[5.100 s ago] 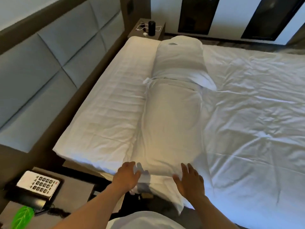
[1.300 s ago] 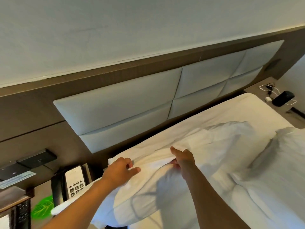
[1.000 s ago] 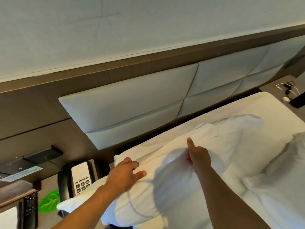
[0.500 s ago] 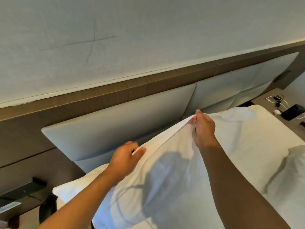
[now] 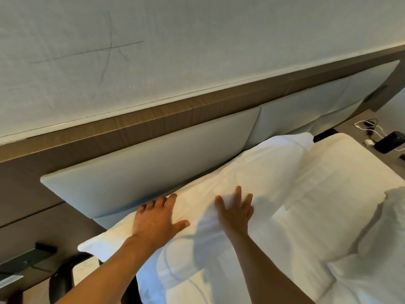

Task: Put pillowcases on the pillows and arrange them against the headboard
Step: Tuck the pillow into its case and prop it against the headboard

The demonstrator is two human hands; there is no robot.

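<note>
Now, pillow: the long white pillow [image 5: 252,172] in its smooth cotton case lies along the head of the bed, its far long edge touching the headboard.
Headboard: the headboard [image 5: 153,163] is made of pale, padded rectangular panels with soft seams, set in a brown wood-grain frame.
Left hand: the left hand [image 5: 156,218] is flat and open, fingers spread, pressing on the near end of the pillow just beside the panel.
Right hand: the right hand [image 5: 235,210] is also open, palm down on the middle of the pillow, gripping nothing.
Bed: the white sheet [image 5: 341,172] shows fine woven stripes and light creases.
Second pillow: a rumpled white pillow [image 5: 377,244] lies at the right, apart from the headboard.
Wall: the wall [image 5: 197,40] is pale, with a finely grained surface and thin crossing pencil-like lines.
</note>
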